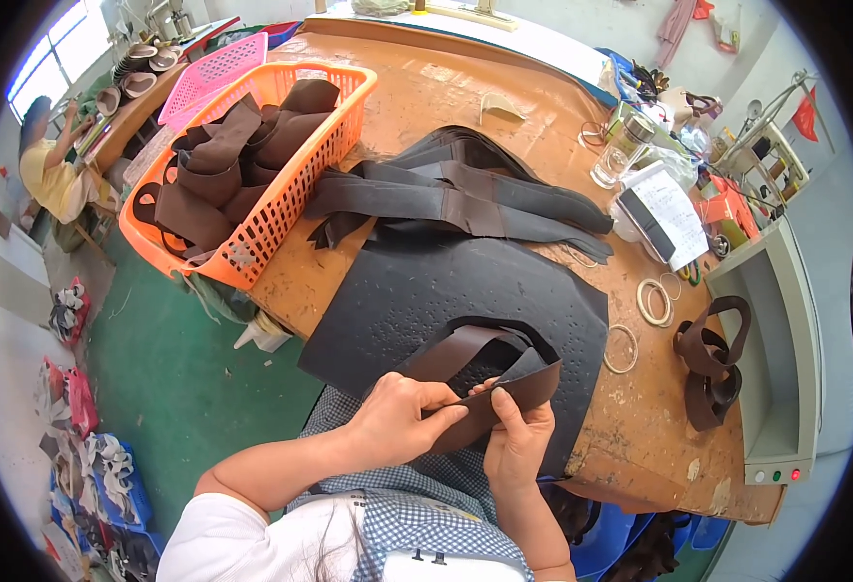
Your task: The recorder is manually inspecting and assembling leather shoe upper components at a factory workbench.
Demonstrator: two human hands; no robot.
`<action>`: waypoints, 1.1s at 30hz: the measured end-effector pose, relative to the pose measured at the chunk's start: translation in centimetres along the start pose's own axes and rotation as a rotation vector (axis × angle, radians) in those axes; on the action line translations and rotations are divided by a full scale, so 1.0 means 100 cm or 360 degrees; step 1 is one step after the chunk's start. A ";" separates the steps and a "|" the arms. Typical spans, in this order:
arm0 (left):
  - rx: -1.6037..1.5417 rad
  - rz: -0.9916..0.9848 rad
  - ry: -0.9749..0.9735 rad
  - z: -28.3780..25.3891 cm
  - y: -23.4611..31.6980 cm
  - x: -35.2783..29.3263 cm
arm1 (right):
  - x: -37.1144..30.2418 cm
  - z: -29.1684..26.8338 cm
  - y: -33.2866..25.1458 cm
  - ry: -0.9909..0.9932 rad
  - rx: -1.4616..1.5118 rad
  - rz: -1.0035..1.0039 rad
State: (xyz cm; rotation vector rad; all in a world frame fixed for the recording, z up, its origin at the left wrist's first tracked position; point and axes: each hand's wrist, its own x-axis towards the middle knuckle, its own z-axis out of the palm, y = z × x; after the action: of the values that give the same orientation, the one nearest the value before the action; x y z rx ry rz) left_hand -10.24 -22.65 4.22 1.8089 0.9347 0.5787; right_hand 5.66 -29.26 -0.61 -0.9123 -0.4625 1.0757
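- Left hand: nearly closed, thumb and forefinger pinching the edge of a brown leather-like strip.
- Right hand: partly curled, thumb pressed on the same strip, fingers mostly hidden behind it.
- That strip loops up from both hands (its inner face looks dark grey), over a pitted black mat.
- From the hands, a pile of long strips lies at 12 o'clock, an orange perforated basket of brown pieces at 11, coiled brown strips between 2 and 3.
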 end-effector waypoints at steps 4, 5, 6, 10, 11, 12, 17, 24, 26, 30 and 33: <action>-0.0104 -0.0109 -0.0027 0.000 0.000 -0.001 | -0.001 0.002 0.000 0.0013 0.0015 0.0000; -0.0145 -0.0096 -0.0010 0.001 -0.002 -0.002 | -0.001 0.002 0.000 -0.0005 -0.0002 -0.0025; -0.0145 -0.0094 -0.0010 0.001 -0.002 -0.002 | -0.001 0.002 0.000 -0.0005 -0.0002 -0.0027; -0.0209 -0.0138 -0.0010 0.002 -0.002 -0.005 | -0.002 0.005 -0.001 0.0002 -0.0006 -0.0039; -0.0202 -0.0144 0.0005 0.003 -0.002 -0.006 | -0.001 0.006 -0.001 -0.0016 -0.0003 -0.0038; -0.0201 -0.0141 0.0002 0.004 -0.002 -0.008 | -0.001 0.006 0.000 -0.0014 -0.0002 -0.0041; -0.0086 -0.0129 0.0021 0.003 -0.009 -0.017 | 0.002 0.012 -0.005 -0.0060 -0.0002 0.0043; -0.0187 -0.0185 0.0036 -0.001 0.003 -0.013 | -0.007 0.012 0.004 -0.0023 -0.0190 -0.0072; -0.0167 -0.0177 0.0017 -0.005 0.003 -0.015 | -0.001 0.002 0.000 -0.0021 -0.0121 -0.0028; -0.0118 -0.0183 -0.0055 -0.006 0.003 -0.015 | 0.001 0.000 -0.002 0.0007 -0.0078 -0.0012; -0.0158 0.0038 0.0126 0.001 0.002 -0.011 | -0.005 0.003 -0.002 -0.0036 -0.0138 0.0027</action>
State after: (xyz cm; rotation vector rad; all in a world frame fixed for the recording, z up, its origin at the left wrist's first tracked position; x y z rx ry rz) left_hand -10.75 -23.66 4.34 1.7211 0.9225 0.7040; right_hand 5.32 -29.57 -0.22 -0.9825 -0.5243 1.0893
